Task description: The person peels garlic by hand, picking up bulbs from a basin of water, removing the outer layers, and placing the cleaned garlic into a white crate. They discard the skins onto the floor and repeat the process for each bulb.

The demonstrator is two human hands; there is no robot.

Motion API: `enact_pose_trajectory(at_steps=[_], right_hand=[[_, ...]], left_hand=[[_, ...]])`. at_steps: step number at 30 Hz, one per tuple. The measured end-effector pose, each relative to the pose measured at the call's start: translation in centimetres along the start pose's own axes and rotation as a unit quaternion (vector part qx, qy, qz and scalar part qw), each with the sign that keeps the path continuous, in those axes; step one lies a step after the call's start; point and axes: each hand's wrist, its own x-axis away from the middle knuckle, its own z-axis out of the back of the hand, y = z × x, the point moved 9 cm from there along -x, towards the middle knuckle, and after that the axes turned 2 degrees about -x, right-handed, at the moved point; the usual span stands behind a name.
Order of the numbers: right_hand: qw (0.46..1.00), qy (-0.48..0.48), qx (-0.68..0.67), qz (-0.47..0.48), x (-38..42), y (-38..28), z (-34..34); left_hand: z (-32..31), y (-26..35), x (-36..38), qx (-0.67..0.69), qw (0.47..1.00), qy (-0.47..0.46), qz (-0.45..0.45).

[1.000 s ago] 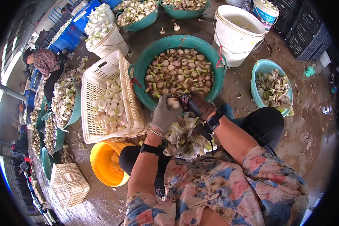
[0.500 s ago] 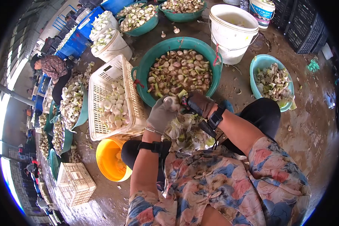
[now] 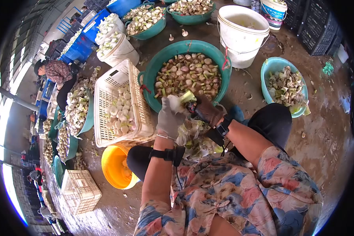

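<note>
In a light grey glove, my left hand (image 3: pixel 170 117) is closed around a garlic bulb (image 3: pixel 188 97), whose pale green stem points up and to the right. My right hand (image 3: pixel 207 110), gloved in dark brown, is closed right beside the stem. A small dark and reddish thing shows at its fingers, too small to name. Below both hands, garlic skins and leaves (image 3: pixel 198 137) are heaped between the knees. Just beyond them is a green tub (image 3: pixel 147 96) of unpeeled garlic bulbs (image 3: pixel 188 74) in brownish water.
A white crate (image 3: pixel 102 133) of peeled garlic stands at left, above a yellow bucket (image 3: pixel 110 171). White buckets (image 3: pixel 240 43) and further garlic tubs (image 3: pixel 147 29) are behind. At right, a teal basin (image 3: pixel 265 88) holds garlic peelings. Another person (image 3: pixel 57 72) bends over at far left.
My left hand has tilted more upright around the bulb, and the stem has swung rightward toward my right hand. The view has shifted slightly.
</note>
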Motion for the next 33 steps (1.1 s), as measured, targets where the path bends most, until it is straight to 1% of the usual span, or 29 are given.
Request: enact_pose_trajectory(at_steps=[1,2,3,4,5,6,7,8,9,10,11,12,13,14,15,17,18,19,21,22,23,25,27,28,29,30,31,32,33], right_hand=[[1.0,-0.002,-0.001,0.0,0.0,0.1,0.0],[0.994,0.002,-0.1,-0.045,0.2,1.2,-0.1],[0.976,0.006,-0.198,-0.09,0.6,1.7,-0.3],[0.991,0.013,-0.13,-0.016,0.6,0.2,0.0],[0.992,0.012,-0.128,-0.016,0.6,-0.3,0.2],[0.998,-0.004,-0.045,-0.03,0.5,-0.7,0.3],[0.998,-0.02,0.035,-0.047,0.5,-0.7,0.2],[0.998,-0.02,0.033,-0.048,0.4,0.4,0.2],[0.993,-0.024,0.078,0.083,0.4,-0.1,0.1],[0.969,-0.027,0.124,0.212,1.4,-2.2,-0.4],[0.969,-0.027,0.124,0.21,1.6,-2.1,0.1],[0.987,-0.038,0.123,0.092,1.3,-2.3,0.6],[0.991,-0.049,0.121,-0.026,1.0,-1.5,0.9],[0.976,-0.015,0.21,0.063,0.3,-2.0,1.7],[0.976,-0.013,0.208,0.063,0.3,-1.8,2.0],[0.914,-0.02,0.398,-0.072,0.3,1.1,3.4],[0.895,-0.057,0.442,-0.019,0.4,3.7,2.2],[0.895,-0.059,0.442,-0.019,1.3,5.3,1.3],[0.809,-0.192,0.549,-0.081,3.2,9.0,-1.5],[0.809,-0.196,0.549,-0.078,3.3,9.3,-1.7],[0.81,-0.231,0.536,-0.057,3.6,9.5,-2.6],[0.809,-0.27,0.52,-0.036,3.5,7.9,-3.9],[0.84,-0.257,0.475,-0.054,2.2,4.3,-3.0],[0.809,-0.235,0.523,-0.132,1.2,4.3,-2.2],[0.807,-0.235,0.525,-0.135,0.9,5.1,-2.0],[0.862,-0.202,0.464,-0.022,0.0,4.3,-2.5],[0.9,-0.166,0.392,0.09,-0.6,3.0,-2.8],[0.9,-0.168,0.394,0.086,-1.4,4.1,-3.0],[0.983,-0.117,0.14,0.028,-2.9,4.7,-2.2]], left_hand=[[-0.1,-0.6,-0.1,0.052,0.998,-0.015,0.046],[2.0,-2.0,-2.0,0.051,0.995,0.069,0.048],[2.2,-2.4,-2.6,0.052,0.995,0.071,0.049],[3.6,-0.6,-2.9,-0.164,0.974,0.147,-0.051],[3.7,1.5,-2.6,-0.369,0.893,0.211,-0.149],[1.0,2.9,-0.9,-0.317,0.904,0.173,-0.227],[-1.0,3.6,0.2,-0.408,0.791,0.177,-0.42],[-0.3,1.2,-1.5,-0.333,0.849,0.127,-0.391],[-0.3,0.0,-2.3,-0.252,0.896,0.077,-0.356],[-0.2,-1.1,-2.7,-0.093,0.975,0.031,-0.2],[-1.2,-2.4,-2.1,0.071,0.997,-0.017,-0.032],[-0.8,-2.3,-1.8,0.051,0.999,0.001,-0.013],[-0.3,-2.0,-1.9,0.053,0.998,0.002,-0.015],[0.2,-1.9,-1.8,0.098,0.995,-0.011,-0.011],[0.2,-1.5,-1.5,0.142,0.99,-0.026,-0.006],[0.3,-0.5,-1.1,0.168,0.985,-0.035,-0.02],[0.3,0.2,-1.5,0.208,0.975,-0.069,-0.044],[0.4,0.9,-1.6,0.248,0.961,-0.103,-0.069],[1.9,1.6,-2.3,0.28,0.959,-0.049,-0.015],[1.9,1.9,-2.7,0.338,0.937,-0.081,-0.015],[1.9,2.2,-2.9,0.395,0.912,-0.112,-0.014],[2.3,1.8,-2.8,0.4,0.912,-0.087,0.007],[2.6,1.1,-3.3,0.404,0.911,-0.069,0.035],[2.8,0.5,-3.6,0.404,0.911,-0.068,0.051],[3.0,-0.1,-4.0,0.404,0.91,-0.066,0.065],[3.0,0.0,-4.2,0.408,0.908,-0.066,0.066],[3.0,0.0,-4.3,0.38,0.921,-0.059,0.068],[3.1,-0.1,-4.4,0.352,0.932,-0.052,0.072],[3.2,-0.3,-4.8,0.356,0.93,-0.052,0.075]])
